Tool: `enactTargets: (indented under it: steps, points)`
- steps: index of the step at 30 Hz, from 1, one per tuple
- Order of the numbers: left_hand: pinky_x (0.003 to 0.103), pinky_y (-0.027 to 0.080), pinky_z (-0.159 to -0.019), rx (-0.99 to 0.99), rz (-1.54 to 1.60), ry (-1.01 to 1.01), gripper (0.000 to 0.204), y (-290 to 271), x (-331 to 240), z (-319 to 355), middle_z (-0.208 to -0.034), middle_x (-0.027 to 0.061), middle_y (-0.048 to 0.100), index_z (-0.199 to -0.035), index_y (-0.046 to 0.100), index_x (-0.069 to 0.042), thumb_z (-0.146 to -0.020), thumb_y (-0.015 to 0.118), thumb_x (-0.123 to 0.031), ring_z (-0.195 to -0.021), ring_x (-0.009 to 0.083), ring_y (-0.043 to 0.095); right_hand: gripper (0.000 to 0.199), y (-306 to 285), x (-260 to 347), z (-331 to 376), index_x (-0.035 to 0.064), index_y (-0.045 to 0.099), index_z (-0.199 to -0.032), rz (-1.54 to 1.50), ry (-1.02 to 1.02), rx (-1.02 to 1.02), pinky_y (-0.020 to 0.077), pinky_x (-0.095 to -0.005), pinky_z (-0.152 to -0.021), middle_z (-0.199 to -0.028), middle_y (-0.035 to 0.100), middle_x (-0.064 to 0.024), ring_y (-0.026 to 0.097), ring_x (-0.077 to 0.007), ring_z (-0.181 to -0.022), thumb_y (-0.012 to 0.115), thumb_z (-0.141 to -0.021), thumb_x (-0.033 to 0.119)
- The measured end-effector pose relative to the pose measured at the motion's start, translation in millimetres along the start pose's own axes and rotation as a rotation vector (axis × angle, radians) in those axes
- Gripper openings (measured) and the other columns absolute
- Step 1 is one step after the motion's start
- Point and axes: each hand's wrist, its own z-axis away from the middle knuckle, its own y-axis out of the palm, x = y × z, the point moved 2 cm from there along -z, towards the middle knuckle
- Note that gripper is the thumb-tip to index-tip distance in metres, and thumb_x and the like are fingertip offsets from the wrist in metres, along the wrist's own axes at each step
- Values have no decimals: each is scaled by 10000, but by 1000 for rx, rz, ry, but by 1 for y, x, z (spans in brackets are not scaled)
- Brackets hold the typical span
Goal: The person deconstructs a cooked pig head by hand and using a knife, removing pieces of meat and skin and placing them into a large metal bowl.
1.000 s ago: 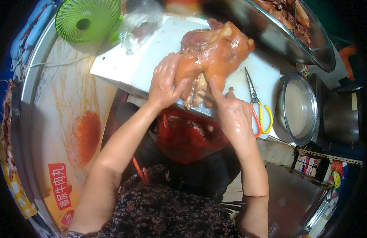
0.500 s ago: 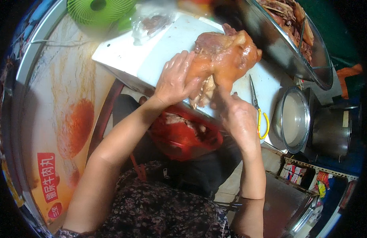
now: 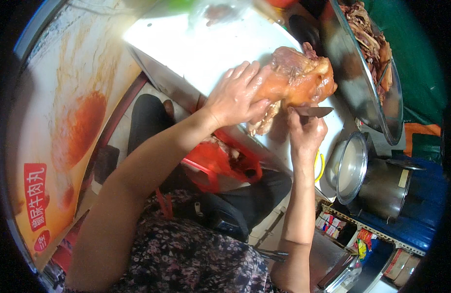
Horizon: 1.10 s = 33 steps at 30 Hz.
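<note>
A large piece of cooked meat [image 3: 303, 80] with glossy orange-brown skin lies on the white board [image 3: 186, 53]. My left hand [image 3: 237, 95] rests on its left end, fingers stretched and thumb apart along the lower side. Closed round a small knife [image 3: 316, 111], my right hand [image 3: 306, 134] is at the meat's lower right edge. The blade points right; the handle is hidden in my fingers. Pale, ragged flesh hangs below the skin between my hands. Yellow-handled scissors [image 3: 319, 167] show partly behind my right wrist.
Below the board's near edge sits a red plastic bag [image 3: 206, 163] with pale scraps inside. A big metal basin [image 3: 367, 73] of meat pieces stands at the far right. A steel bowl [image 3: 353, 168] of cloudy liquid and a dark pot [image 3: 389, 188] are nearer, on the right.
My right hand has turned, so the knife blade now shows, pointing right. The view has shifted, and my right forearm covers more of the scissors. My left hand stays on the meat.
</note>
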Motion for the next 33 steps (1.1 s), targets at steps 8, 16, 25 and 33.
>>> enactTargets:
  steps: [8,16,25,33]
  points:
    - [520,410,-1082,12,-16,-24,762,2,1,2,-1414,280,514,-1510,438,-12,-903,677,-404,-1285,464,509,149,-4,-4,3,-1,688,-944,-39,38,-91,539,-380,-706,-860,707,-157,688,-305,-756,771,-826,34]
    - [521,414,-1078,0,-27,-17,764,2,2,2,-1411,275,517,-1512,433,-18,-901,671,-411,-1281,467,511,202,7,-7,9,-28,625,-1034,-515,307,-98,539,-246,-692,-876,688,-62,650,-109,-747,766,-898,20]
    - [523,417,-1075,10,-10,-23,760,1,0,0,-1404,273,522,-1511,434,-19,-902,668,-410,-1277,465,515,208,5,-22,11,-22,660,-983,-198,199,-169,558,-327,-723,-858,719,-123,698,-199,-752,786,-853,80]
    - [522,419,-1076,7,-22,-12,758,3,1,0,-1400,277,525,-1513,430,-18,-914,663,-420,-1272,466,520,188,18,-15,12,1,666,-983,-82,80,-176,561,-352,-737,-875,726,-116,714,-242,-751,781,-846,59]
